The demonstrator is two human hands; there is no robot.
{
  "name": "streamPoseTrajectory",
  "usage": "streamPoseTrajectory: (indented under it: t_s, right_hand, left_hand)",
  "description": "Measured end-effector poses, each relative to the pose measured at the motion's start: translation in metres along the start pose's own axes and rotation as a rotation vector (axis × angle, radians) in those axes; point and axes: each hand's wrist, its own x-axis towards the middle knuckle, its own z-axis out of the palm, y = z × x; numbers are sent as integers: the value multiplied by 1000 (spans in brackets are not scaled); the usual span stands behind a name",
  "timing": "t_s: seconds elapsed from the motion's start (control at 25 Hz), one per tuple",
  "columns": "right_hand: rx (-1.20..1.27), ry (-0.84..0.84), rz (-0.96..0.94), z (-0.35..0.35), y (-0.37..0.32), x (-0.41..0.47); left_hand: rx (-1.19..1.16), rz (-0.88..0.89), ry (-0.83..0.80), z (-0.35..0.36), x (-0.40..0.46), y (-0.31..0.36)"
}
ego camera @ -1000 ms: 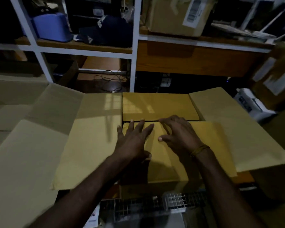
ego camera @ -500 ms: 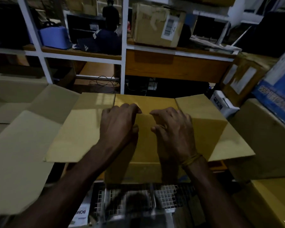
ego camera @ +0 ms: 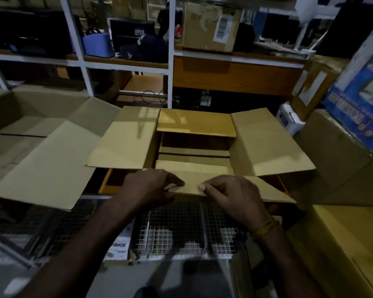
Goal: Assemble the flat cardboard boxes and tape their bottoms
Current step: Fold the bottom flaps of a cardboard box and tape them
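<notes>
A brown cardboard box (ego camera: 269,140) stands in front of me with all its flaps spread outward. Its inside is open, and folded flaps show at the bottom. The near flap (ego camera: 190,183) lies toward me. My left hand (ego camera: 151,186) pinches that flap's near edge between thumb and fingers. My right hand (ego camera: 230,192) grips the same edge a little to the right, thumb on top. No tape shows in view.
Another open cardboard box (ego camera: 41,160) lies at the left. More boxes (ego camera: 336,160) stack at the right, with a blue printed carton (ego camera: 362,97) on top. White shelving (ego camera: 170,61) holds goods behind. A wire mesh rack (ego camera: 177,229) sits below my hands.
The near flap, pressed flat under both hands a second ago, has swung back toward me and the box's inside is exposed. Both hands have slid to its near edge and grip it.
</notes>
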Motion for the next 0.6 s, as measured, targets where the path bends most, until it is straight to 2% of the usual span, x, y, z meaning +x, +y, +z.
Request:
streamPoseTrajectory:
  t_s: [0.16, 0.28, 0.36, 0.52, 0.6]
  right_hand:
    - [97, -228, 95, 17, 23, -5]
    - [74, -304, 135, 39, 43, 0]
    - [10, -303, 170, 53, 54, 8]
    - [-143, -346, 196, 73, 59, 34]
    - [-212, -289, 200, 78, 56, 45]
  left_hand:
    - [70, 46, -254, 37, 22, -12]
    - [79, 50, -341, 63, 37, -24]
    - [86, 41, -328, 77, 47, -28]
    - [156, -23, -132, 93, 75, -29]
    - [151, -50, -67, 94, 88, -28]
